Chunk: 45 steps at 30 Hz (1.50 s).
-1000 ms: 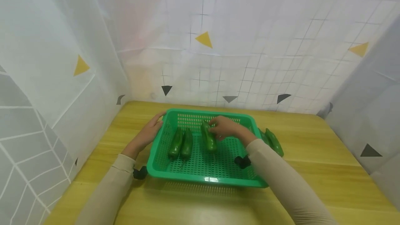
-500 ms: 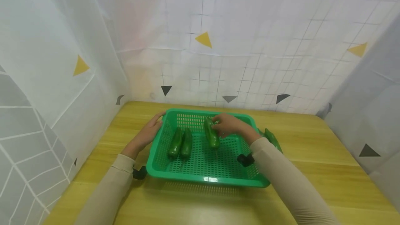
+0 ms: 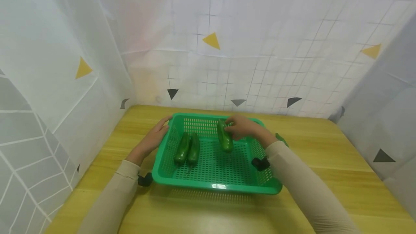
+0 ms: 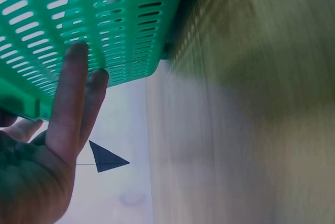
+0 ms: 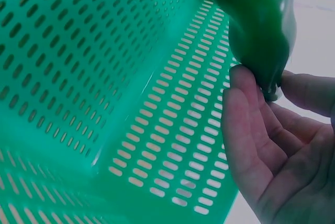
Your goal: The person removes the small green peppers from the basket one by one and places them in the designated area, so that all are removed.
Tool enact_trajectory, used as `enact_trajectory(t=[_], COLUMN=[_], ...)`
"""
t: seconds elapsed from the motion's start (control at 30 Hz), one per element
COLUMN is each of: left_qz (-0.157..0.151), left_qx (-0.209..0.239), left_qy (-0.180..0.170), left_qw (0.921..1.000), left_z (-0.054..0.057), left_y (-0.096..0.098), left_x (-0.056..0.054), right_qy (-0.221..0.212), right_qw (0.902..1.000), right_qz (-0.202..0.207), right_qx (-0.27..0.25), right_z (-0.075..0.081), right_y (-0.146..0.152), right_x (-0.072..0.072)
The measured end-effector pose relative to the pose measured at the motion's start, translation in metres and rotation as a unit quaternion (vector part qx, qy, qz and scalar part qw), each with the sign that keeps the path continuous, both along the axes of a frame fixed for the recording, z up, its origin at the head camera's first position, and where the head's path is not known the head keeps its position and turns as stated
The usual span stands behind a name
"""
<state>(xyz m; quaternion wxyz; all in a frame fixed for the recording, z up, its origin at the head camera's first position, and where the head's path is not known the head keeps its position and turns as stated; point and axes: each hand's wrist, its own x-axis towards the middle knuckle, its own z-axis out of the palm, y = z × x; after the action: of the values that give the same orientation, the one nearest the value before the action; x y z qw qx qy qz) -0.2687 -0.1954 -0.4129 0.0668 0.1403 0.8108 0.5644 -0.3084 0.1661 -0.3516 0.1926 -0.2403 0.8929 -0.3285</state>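
In the head view, my right hand (image 3: 242,127) pinches a long, glossy green pepper (image 3: 225,138) above the right half of a green plastic basket (image 3: 217,187). The right wrist view shows thumb and fingertips at the narrow end of that pepper (image 5: 261,30), which hangs beside the slotted basket wall (image 5: 178,114). My left hand (image 3: 155,138) rests at the basket's left rim. Seen from the left wrist, its straight fingers (image 4: 70,98) lie against the outer wall (image 4: 115,30). Two more green peppers (image 3: 187,150) lie side by side on the basket floor at the left.
Another green pepper (image 3: 281,139) shows on the wooden table (image 3: 325,147) just right of the basket, partly behind my right sleeve (image 3: 292,172). Pale patterned sheeting (image 3: 247,75) stands behind the table and at both sides.
My right hand has moved right and slightly toward the far wall of the basket, carrying the pepper along. More of the table peppers is now covered by the sleeve. The left hand stays put.
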Motion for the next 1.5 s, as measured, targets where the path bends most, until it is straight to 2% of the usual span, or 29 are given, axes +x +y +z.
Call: enact_trajectory(t=[0.4,0.77,1.17,1.5], left_qz=[0.0,0.003,0.006,0.002], left_qx=[0.002,0.004,0.0,0.006], left_qy=[-0.001,-0.005,-0.005,-0.006], left_qw=[1.0,1.0,1.0,1.0], left_z=[0.0,0.002,0.002,0.003], left_y=[-0.001,0.0,-0.001,0.0], left_x=[0.002,0.002,0.002,0.002], right_qy=[-0.01,-0.017,-0.016,-0.017], right_qw=[0.9994,0.9989,0.9991,0.9974], right_qz=[-0.031,-0.042,-0.036,-0.067], right_qx=[-0.01,-0.011,-0.015,-0.02], right_z=[-0.002,0.006,0.021,0.029], right_y=[0.018,0.026,0.035,0.047], right_x=[0.0,0.001,0.003,0.003])
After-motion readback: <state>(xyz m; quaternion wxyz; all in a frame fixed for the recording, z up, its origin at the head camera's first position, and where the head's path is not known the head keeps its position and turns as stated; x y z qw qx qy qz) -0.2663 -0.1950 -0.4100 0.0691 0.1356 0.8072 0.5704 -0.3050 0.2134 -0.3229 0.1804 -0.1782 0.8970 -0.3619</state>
